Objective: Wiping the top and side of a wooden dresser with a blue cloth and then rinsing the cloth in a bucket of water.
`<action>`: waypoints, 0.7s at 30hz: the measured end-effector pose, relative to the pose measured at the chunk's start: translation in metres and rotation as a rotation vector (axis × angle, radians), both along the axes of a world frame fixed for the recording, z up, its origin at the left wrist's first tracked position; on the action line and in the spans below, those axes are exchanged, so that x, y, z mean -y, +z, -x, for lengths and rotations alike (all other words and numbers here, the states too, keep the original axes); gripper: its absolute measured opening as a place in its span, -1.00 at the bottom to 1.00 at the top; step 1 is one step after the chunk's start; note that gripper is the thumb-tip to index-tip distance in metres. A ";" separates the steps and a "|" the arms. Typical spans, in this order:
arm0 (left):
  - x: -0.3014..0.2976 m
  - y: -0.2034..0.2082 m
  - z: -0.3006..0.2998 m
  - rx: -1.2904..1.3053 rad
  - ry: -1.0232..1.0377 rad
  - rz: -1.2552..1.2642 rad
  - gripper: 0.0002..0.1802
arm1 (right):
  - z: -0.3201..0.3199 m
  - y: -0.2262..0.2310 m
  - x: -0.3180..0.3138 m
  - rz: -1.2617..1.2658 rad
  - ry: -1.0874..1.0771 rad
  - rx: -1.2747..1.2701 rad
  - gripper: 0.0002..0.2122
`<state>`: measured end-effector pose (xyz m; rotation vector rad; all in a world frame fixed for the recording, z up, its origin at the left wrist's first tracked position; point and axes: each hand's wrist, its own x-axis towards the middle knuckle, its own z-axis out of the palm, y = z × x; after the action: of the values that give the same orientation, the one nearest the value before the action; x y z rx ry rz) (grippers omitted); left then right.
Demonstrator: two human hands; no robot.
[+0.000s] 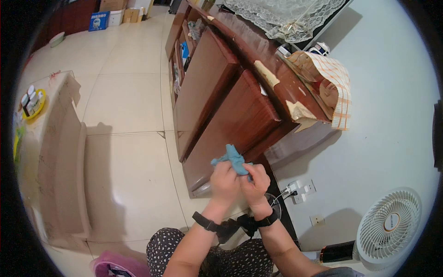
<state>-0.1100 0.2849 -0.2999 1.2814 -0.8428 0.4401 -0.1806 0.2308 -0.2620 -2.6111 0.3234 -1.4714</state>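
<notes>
Blue cloth (233,159) pinched between both hands; left hand (224,183) fingers clenched; right hand (255,183) fingers grasping it.

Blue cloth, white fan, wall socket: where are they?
Cloth (233,159): head view, its bunched middle above the hands.
Fan (390,224): head view, its round front grille.
Socket (304,188): head view, its white plate.

Blue box (98,21) with white label, upper left of frame, on floor by far wall. Just right of it, white box (115,17), then brown cardboard cartons (131,15), one more carton (112,4) above them at top edge. Left edge of frame: small white packages (31,99) on yellow plate (38,109). No screens or signs seen.
</notes>
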 end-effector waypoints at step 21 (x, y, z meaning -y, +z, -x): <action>0.005 -0.225 0.038 -0.495 0.159 -0.210 -0.80 | 0.006 -0.182 0.010 0.257 0.008 -0.853 -0.71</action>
<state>-0.1477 0.2796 -0.5252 1.5724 -0.3763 0.1459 -0.1864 0.2207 -0.4441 -3.3052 0.1972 -0.3215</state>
